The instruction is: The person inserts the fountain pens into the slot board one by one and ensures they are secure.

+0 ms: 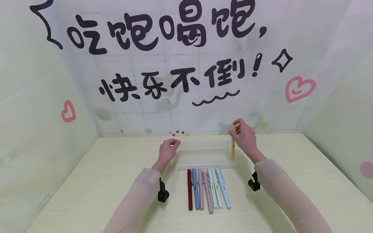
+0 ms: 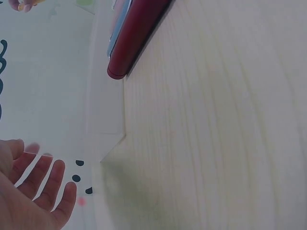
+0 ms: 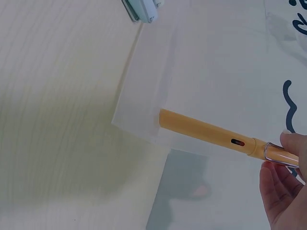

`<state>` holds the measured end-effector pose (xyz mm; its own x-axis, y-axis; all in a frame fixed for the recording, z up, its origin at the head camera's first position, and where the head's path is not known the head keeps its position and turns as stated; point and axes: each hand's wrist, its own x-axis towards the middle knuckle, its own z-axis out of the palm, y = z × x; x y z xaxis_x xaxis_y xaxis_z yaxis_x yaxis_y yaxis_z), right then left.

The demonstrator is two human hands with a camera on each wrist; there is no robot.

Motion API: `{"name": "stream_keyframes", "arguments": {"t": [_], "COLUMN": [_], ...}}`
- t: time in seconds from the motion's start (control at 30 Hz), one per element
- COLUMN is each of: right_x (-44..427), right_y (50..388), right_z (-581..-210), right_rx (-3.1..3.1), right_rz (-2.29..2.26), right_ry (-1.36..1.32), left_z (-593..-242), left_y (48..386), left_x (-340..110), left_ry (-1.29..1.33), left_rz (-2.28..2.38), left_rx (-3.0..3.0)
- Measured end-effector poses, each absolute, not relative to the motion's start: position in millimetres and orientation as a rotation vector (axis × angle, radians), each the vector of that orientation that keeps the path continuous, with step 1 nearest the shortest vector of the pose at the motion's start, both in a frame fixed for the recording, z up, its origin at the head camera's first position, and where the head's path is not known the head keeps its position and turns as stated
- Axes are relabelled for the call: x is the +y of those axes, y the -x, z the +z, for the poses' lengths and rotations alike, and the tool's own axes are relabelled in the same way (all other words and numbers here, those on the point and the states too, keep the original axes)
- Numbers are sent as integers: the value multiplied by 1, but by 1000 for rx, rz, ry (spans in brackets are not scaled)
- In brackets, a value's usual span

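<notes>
At the near edge, two pale sleeves are seen reaching forward over a light wooden table, a small black camera being worn at each wrist. Beyond the cuffs, seven capped pens are laid side by side: one dark red pen, one blue pen, two mauve pens, two pale green pens and one light blue pen. Just behind this row is set a clear holder. Its upper left corner is pinched between the thumb and forefinger of the left hand, the other fingers being spread. At its right end, a yellow pen is gripped near the clip by the right hand and held nearly upright, its free end down. Whether that end is touching the holder cannot be told. The step in hand is judged to be the placing of this pen; for the next move, a steadied holder and a controlled lowering seem to be called for. Farthest back, a wall is marked with black writing.
</notes>
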<state>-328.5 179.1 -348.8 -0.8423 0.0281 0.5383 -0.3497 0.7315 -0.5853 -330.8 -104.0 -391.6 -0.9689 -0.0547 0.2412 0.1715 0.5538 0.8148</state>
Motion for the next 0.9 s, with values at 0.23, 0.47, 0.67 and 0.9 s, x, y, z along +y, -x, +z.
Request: {"name": "stream_keyframes", "arguments": {"t": [0.23, 0.47, 0.67, 0.9], "right_x": [174, 174, 175, 178], "right_y": [329, 329, 328, 329], "right_z": [-356, -363, -363, -360], "right_rx": [-2465, -2501, -2497, -2509], "right_rz": [917, 909, 920, 977], "right_ry": [-263, -272, -290, -354], "left_z": [-392, -394, -395, -394], "left_y": [332, 334, 335, 336], "left_x": [-104, -105, -105, -104], "left_ry": [83, 91, 100, 94], "left_rz": [-1381, -1363, -1345, -1350], "left_rx": [-2560, -2555, -2551, -2553]}}
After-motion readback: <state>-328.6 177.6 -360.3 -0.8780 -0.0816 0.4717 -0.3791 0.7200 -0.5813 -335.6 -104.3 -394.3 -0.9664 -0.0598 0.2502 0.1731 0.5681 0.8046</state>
